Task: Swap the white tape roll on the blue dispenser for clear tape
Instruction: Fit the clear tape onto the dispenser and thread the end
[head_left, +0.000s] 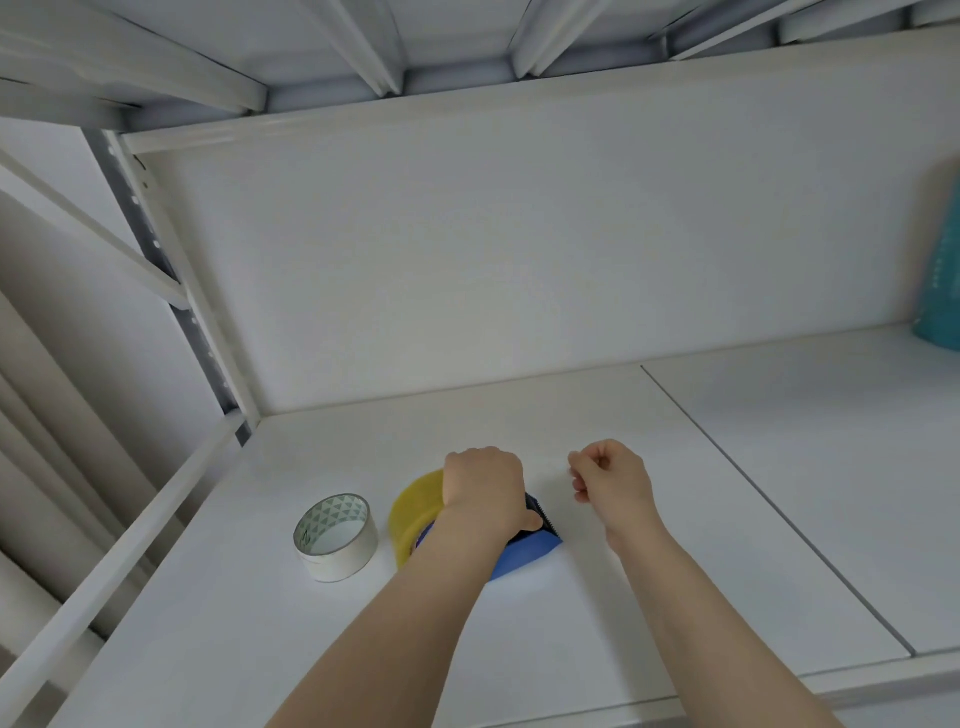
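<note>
- The left hand (485, 488) grips the blue dispenser (525, 555) from above, near the middle of the white shelf (675, 571).
- A yellowish clear tape roll (414, 512) sits on the dispenser, showing at the hand's left.
- The right hand (610, 483), just right of the dispenser, is curled; I cannot tell whether it pinches tape.
- The white tape roll (335, 538) lies apart, further left.
</note>
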